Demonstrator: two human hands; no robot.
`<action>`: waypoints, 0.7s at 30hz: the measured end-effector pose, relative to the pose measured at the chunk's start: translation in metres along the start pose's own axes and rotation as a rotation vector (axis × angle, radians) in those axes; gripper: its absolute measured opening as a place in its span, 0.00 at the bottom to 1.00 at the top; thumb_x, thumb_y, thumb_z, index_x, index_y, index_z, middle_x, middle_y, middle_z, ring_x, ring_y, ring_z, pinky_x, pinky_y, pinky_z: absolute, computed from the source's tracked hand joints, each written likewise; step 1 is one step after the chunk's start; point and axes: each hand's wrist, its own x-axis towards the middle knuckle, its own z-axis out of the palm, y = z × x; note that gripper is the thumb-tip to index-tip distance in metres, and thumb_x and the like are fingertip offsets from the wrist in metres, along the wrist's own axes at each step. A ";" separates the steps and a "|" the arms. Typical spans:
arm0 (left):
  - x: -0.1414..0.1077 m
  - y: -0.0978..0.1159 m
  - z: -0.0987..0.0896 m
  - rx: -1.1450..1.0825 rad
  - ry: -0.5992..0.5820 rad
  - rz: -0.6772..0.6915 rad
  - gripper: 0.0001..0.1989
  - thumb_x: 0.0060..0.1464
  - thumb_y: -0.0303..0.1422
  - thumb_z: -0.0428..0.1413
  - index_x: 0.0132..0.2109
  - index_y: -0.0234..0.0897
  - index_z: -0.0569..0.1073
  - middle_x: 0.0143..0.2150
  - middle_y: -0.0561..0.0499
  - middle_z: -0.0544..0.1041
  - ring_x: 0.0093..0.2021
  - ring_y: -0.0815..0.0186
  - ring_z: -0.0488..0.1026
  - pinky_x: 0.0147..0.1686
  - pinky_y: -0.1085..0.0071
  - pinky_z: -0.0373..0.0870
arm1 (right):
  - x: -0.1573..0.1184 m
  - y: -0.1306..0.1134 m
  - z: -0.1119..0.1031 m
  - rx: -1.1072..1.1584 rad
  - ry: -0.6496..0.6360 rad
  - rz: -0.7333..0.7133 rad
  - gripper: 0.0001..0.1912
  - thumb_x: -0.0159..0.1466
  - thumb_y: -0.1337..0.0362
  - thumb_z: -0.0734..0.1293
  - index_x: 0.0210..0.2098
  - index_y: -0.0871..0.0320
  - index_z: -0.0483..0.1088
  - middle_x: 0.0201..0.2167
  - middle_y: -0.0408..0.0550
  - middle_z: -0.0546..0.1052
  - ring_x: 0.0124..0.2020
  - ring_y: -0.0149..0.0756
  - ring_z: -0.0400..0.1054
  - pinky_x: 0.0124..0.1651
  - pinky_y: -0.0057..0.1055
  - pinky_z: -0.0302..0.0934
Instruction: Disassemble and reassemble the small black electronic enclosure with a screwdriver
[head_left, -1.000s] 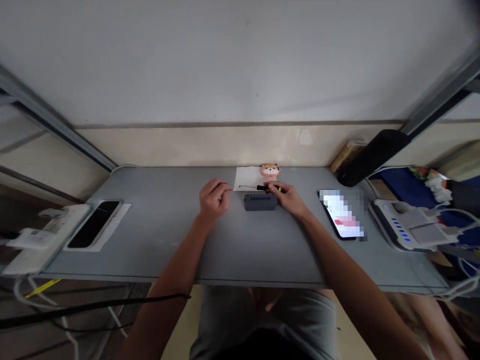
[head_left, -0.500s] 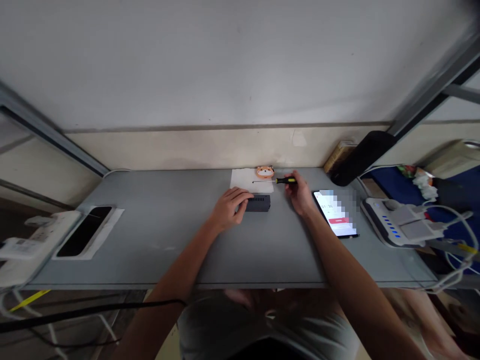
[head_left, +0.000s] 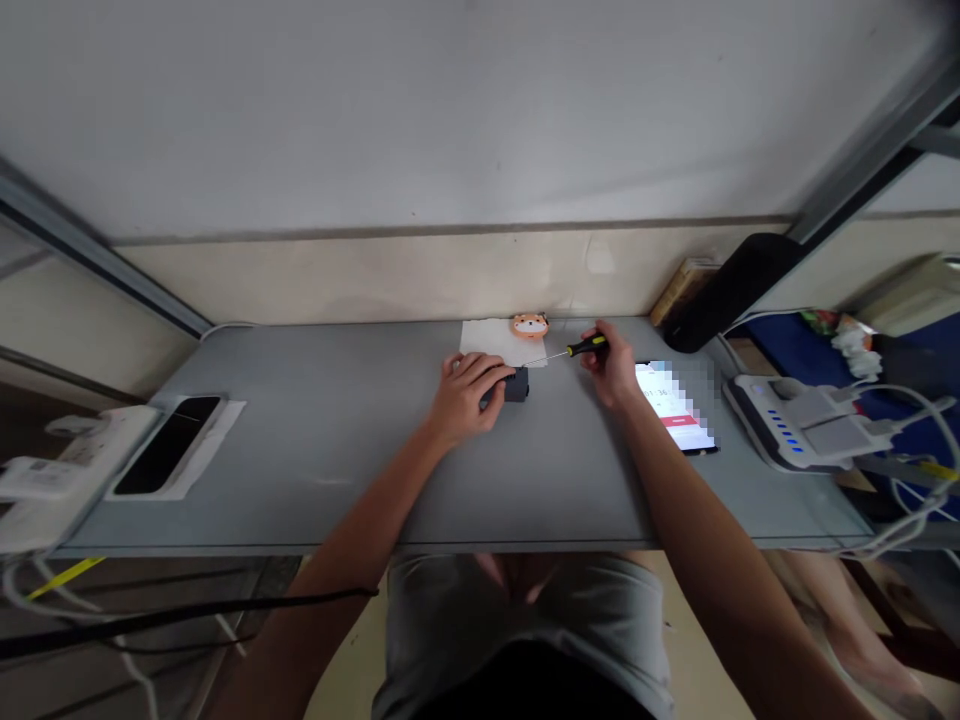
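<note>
Slip risk: screwdriver (head_left: 577, 349) beside vented dark box (head_left: 516, 390).
Right hand (head_left: 615, 365) grips screwdriver; left hand (head_left: 466, 395) clasps box. Shallow shaft angle could skid tip into left hand.

Black-and-yellow screwdriver handle (head_left: 589, 345), dark grey box (head_left: 516, 387), orange-and-white animal-faced object (head_left: 529, 327), white paper (head_left: 486, 338), grey tabletop (head_left: 525, 480)

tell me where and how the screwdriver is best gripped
Probably by the black-and-yellow handle, from the right, where the right hand holds it. The handle is thicker than the slim metal shaft, and it forms the right end, while the shaft points left toward the dark box.
</note>
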 end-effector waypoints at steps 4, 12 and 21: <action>-0.001 0.000 0.003 -0.016 0.026 0.007 0.12 0.66 0.27 0.51 0.49 0.41 0.78 0.44 0.47 0.83 0.45 0.59 0.76 0.51 0.59 0.64 | -0.002 0.001 0.004 -0.001 0.016 0.028 0.21 0.57 0.43 0.71 0.22 0.53 0.67 0.16 0.40 0.65 0.15 0.27 0.53 0.18 0.32 0.46; -0.003 0.002 0.004 0.038 -0.073 -0.053 0.17 0.66 0.29 0.49 0.56 0.40 0.77 0.48 0.46 0.83 0.51 0.56 0.73 0.55 0.58 0.62 | -0.003 0.000 0.005 0.076 0.067 0.060 0.17 0.55 0.50 0.73 0.23 0.54 0.68 0.19 0.40 0.72 0.15 0.26 0.53 0.17 0.29 0.44; -0.005 0.003 0.005 0.043 -0.071 -0.069 0.19 0.67 0.29 0.48 0.59 0.40 0.76 0.49 0.46 0.83 0.52 0.55 0.70 0.55 0.58 0.62 | -0.005 -0.001 0.005 0.077 0.047 0.057 0.15 0.57 0.52 0.72 0.23 0.54 0.68 0.16 0.39 0.67 0.15 0.27 0.54 0.18 0.29 0.44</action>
